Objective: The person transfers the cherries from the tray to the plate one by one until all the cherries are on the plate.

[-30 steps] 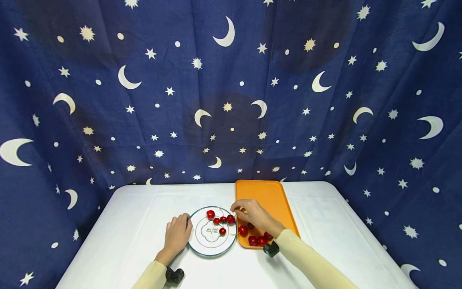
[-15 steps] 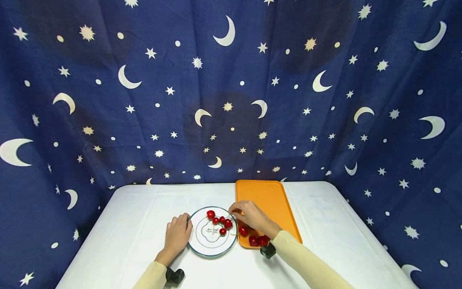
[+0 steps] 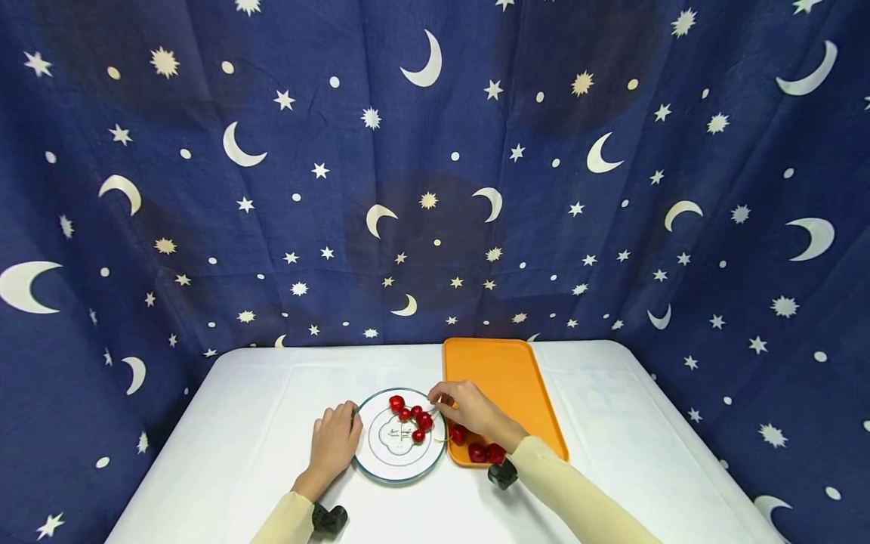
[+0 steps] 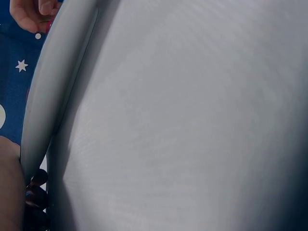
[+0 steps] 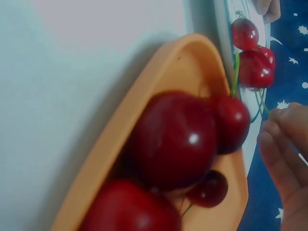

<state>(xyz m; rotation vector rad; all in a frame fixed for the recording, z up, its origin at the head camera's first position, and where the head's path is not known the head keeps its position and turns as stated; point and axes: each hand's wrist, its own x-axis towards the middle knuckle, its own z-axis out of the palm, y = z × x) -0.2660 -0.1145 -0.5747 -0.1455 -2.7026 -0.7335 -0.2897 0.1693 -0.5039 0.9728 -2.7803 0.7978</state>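
A white plate point(image 3: 381, 461) with a blue-green rim holds several red cherries. My left hand point(image 3: 334, 437) grips its left rim; in the left wrist view the plate point(image 4: 57, 82) appears nearly edge-on, with fingertips point(image 4: 37, 196) showing below it. At the right rim, my right hand point(image 3: 469, 406) pinches the stem of a cherry point(image 3: 424, 421) between thumb and fingertips. In the right wrist view that green stem runs from the fingertips point(image 5: 279, 115) to a cherry point(image 5: 255, 71) among others over the plate.
An orange tray point(image 3: 499, 366) lies right beside the plate. More cherries point(image 3: 479, 452) are in its near end, partly hidden under the right forearm; one tray cherry point(image 5: 230, 124) has its stem pointing towards the plate. A starry blue curtain point(image 3: 435, 242) stands behind the white table point(image 3: 258, 408).
My right hand has moved slightly left and down towards the plate, drawing the stemmed cherry further in from the right rim. The left hand has stayed on the left rim.
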